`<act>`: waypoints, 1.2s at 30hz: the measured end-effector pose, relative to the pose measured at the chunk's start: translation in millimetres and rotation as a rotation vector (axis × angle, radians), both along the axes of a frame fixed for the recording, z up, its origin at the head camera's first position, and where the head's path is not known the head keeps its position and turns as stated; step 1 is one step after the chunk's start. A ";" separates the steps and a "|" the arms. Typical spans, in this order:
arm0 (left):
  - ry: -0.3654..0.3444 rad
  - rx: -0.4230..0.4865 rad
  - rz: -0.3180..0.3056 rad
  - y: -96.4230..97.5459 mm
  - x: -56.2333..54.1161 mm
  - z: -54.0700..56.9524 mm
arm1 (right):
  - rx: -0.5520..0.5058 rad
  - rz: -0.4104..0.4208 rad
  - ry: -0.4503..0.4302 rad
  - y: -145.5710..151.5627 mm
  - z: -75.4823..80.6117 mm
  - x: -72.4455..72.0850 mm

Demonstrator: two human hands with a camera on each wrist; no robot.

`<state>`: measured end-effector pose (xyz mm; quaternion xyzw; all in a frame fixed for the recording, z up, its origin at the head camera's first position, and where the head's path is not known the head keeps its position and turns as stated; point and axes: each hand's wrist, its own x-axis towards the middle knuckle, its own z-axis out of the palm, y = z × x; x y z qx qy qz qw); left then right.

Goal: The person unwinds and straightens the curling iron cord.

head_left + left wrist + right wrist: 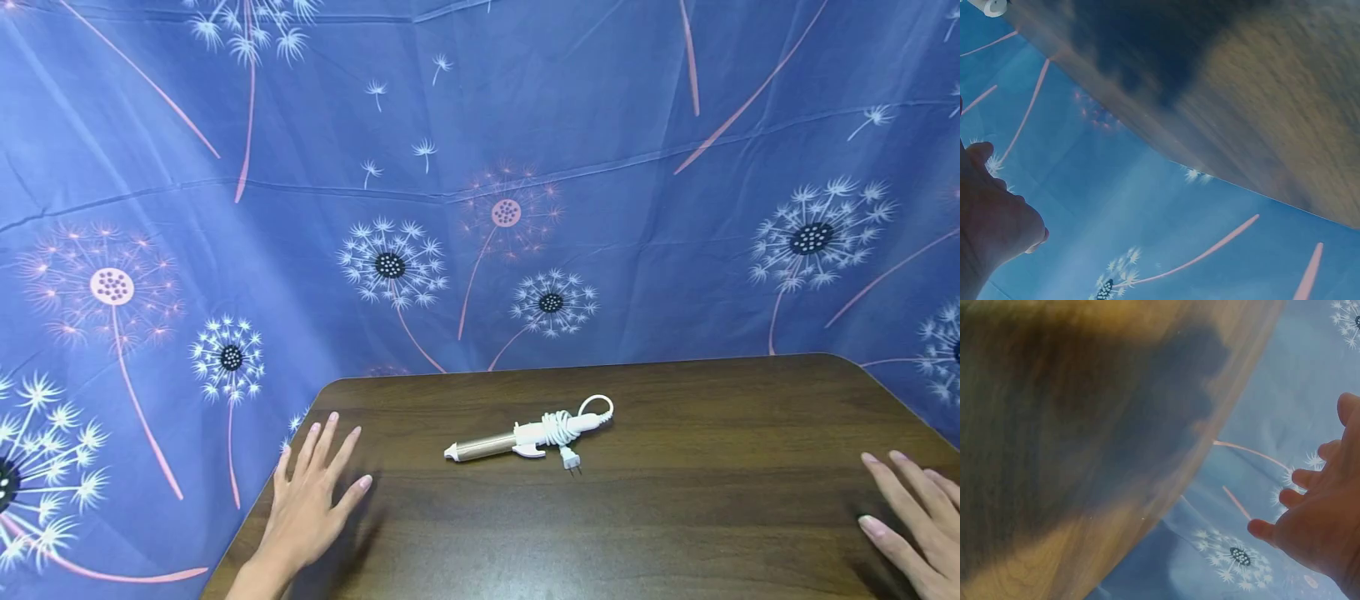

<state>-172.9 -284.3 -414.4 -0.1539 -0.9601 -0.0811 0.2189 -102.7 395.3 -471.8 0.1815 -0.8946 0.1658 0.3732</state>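
Note:
A curling iron [525,435] with a white handle and a gold-toned barrel lies on the brown wooden table [675,517]. Its white cord [558,427] is wound around the handle, and the two-prong plug [571,459] hangs out at the near side. To the left of it, my left hand [311,492] is held over the table's left side, fingers spread and holding nothing. Far to the right, my right hand [918,521] has its fingers extended, also holding nothing, and is partly cut off by the frame edge. Both wrist views show the hands apart from any object.
Behind the table hangs a blue cloth [637,208] with a dandelion print, reaching down past the left and right edges. The table's far corners are rounded. Shadows of the hands fall on the wood.

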 end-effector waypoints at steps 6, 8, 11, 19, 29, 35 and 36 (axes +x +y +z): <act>-0.003 0.004 -0.007 8.8 -2.8 3.0 | 0.003 -0.010 -0.039 -1.5 3.6 0.7; -0.005 0.008 -0.014 11.3 -3.6 3.8 | 0.001 -0.017 -0.044 -2.0 3.6 0.6; 0.003 0.009 -0.028 14.7 -5.2 5.1 | -0.022 -0.020 -0.042 -3.8 2.8 0.0; -0.007 0.010 -0.040 27.2 -9.0 9.3 | -0.019 -0.033 -0.058 -10.3 5.1 -1.6; -0.048 0.025 -0.081 53.2 -18.7 18.0 | -0.025 -0.015 -0.098 -21.0 9.3 0.1; -0.025 0.024 -0.111 66.0 -22.9 22.0 | -0.045 -0.008 -0.102 -23.5 12.2 2.5; -0.020 0.022 -0.114 67.9 -23.5 22.3 | -0.050 -0.008 -0.108 -23.8 12.8 3.0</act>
